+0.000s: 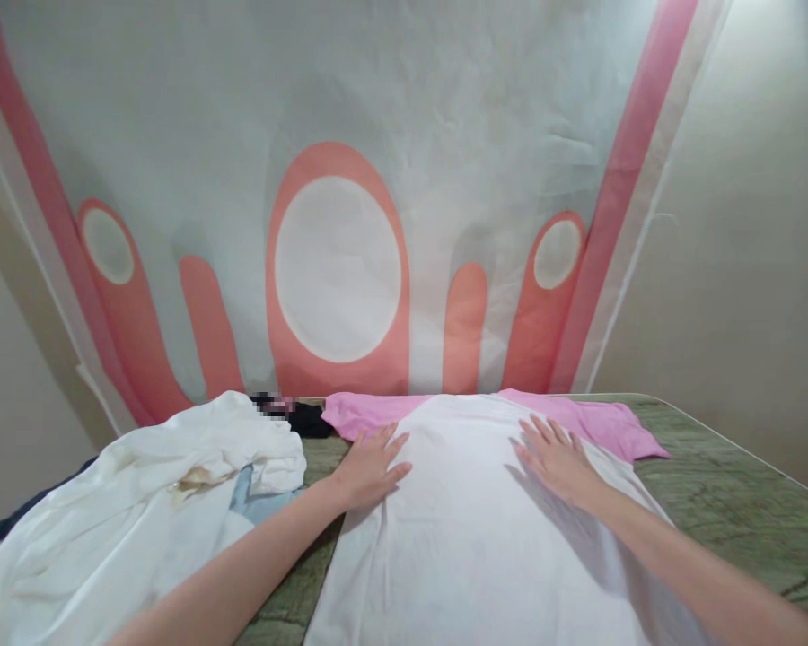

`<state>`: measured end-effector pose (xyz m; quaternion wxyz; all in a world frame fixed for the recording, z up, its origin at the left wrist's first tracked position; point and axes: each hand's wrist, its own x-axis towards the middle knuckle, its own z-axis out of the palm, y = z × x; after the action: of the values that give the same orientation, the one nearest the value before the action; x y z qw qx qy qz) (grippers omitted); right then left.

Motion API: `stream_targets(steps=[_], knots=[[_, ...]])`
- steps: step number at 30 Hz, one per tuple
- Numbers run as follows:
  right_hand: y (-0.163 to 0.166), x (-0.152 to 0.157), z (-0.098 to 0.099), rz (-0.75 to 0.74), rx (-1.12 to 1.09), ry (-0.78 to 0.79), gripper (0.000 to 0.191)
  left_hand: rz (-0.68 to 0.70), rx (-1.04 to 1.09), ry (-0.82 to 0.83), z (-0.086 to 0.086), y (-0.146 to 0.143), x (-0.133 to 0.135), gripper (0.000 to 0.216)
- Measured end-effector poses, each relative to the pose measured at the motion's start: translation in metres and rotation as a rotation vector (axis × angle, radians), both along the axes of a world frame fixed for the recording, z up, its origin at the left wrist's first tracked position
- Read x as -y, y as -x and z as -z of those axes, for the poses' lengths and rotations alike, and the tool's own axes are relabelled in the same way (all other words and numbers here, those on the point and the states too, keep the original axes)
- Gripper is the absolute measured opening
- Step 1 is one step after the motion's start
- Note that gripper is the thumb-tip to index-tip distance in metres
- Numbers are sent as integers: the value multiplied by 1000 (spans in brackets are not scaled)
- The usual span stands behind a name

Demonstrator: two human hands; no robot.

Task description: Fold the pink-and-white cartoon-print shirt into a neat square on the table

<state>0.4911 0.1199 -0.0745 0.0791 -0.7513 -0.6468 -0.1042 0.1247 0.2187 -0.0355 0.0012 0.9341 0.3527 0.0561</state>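
Note:
A white T-shirt (471, 538) with pink sleeves lies spread out in front of me, its collar end toward the wall. My left hand (372, 468) rests on its left side just below the left pink sleeve (370, 413), fingers stretched out and apart. On the right side, my right hand (557, 462) is over the shirt below the right pink sleeve (596, 426), fingers spread; whether its palm touches the cloth I cannot tell. Neither hand holds anything. The lower edge of the shirt runs out of view.
A heap of white clothing (127, 502) lies to the left, with a light blue piece (269, 507) poking out and a dark cloth (310, 420) behind it. The table (733, 484) has a green, wood-like surface. A grey, pink and coral printed backdrop (512, 108) rises behind it.

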Motion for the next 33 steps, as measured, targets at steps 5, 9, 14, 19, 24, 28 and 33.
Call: stream_targets(steps=[5,9,14,19,24,28,33], knots=[[24,61,13,-196,-67,73,56,-78,-78,9,7,41,20,59],[-35,102,21,-67,-94,-32,55,-175,-128,-128,5,53,21,49],[-97,161,11,201,-273,-108,53,5,-73,-88,-2,28,59,48],[-84,203,-10,400,-404,108,43,110,-9,61,0,14,89,58],[-63,219,-15,500,-250,203,37,85,17,82,3,13,86,58],[-70,229,-14,532,-225,206,36,87,14,67,3,12,85,58],[-84,251,-13,456,-386,186,34,43,-26,91,-1,10,91,58]])
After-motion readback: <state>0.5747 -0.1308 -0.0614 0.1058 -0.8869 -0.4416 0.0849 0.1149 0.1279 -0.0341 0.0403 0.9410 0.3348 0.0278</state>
